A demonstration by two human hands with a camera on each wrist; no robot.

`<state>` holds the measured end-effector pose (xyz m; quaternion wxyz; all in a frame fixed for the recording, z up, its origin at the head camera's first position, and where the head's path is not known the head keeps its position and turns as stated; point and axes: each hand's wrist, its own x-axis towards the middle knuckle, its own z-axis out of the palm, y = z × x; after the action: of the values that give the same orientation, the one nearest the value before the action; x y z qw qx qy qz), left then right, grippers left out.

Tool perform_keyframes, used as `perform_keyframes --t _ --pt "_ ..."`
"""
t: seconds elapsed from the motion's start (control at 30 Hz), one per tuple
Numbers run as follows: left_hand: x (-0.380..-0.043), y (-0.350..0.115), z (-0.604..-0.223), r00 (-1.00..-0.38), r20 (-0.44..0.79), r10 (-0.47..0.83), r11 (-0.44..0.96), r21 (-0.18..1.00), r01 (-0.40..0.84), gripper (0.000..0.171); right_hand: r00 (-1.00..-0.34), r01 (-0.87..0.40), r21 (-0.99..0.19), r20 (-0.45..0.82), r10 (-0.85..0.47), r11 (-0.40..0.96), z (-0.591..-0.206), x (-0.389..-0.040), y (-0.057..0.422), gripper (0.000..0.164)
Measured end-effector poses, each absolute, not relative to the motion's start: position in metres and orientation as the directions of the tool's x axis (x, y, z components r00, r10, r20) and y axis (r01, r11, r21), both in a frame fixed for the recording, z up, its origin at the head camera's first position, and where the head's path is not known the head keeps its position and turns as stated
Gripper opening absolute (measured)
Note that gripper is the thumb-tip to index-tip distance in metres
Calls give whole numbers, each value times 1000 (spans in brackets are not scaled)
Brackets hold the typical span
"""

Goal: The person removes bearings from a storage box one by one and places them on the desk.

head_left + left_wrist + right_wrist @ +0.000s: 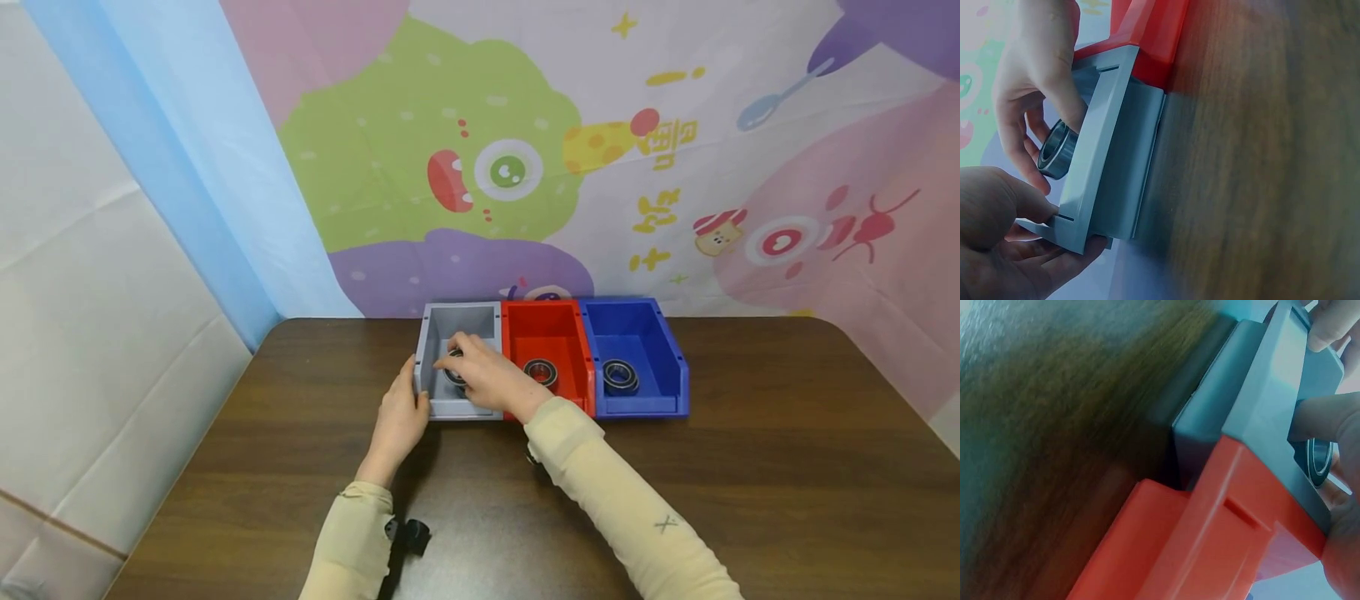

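The head view alone takes in all three joined bins on the table (pixel 787 467): a gray bin (pixel 457 408), a red bin (pixel 546 321) and a blue bin (pixel 651 333), with a second bearing (pixel 553 372) lying in the red one and a third bearing (pixel 621 390) in the blue. There the right hand (pixel 487 375) hides much of the metal bearing (pixel 1059 164) in the gray bin; the left wrist view shows it better, tilted behind the front lip, the thumb on one side and curled fingers on the other, so the grip is narrow and holds it. Whether it touches the bin floor cannot be told. That view also reveals the left hand (pixel 401 421) pinching the gray bin's front corner, thumb above and fingers beneath. The bearing is a thick ring, its outer wall shiny silver, with a dark face and an open centre.
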<state>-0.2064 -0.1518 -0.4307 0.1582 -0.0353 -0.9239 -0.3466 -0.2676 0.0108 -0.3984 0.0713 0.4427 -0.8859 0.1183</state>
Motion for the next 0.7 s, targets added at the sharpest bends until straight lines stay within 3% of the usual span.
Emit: perform_keyframes --t 0.7 --pt "-205 -152 -431 -941 338 -30 762 617 197 55 -648 -760 -190 288 -705 621 -403 -258 10 44"
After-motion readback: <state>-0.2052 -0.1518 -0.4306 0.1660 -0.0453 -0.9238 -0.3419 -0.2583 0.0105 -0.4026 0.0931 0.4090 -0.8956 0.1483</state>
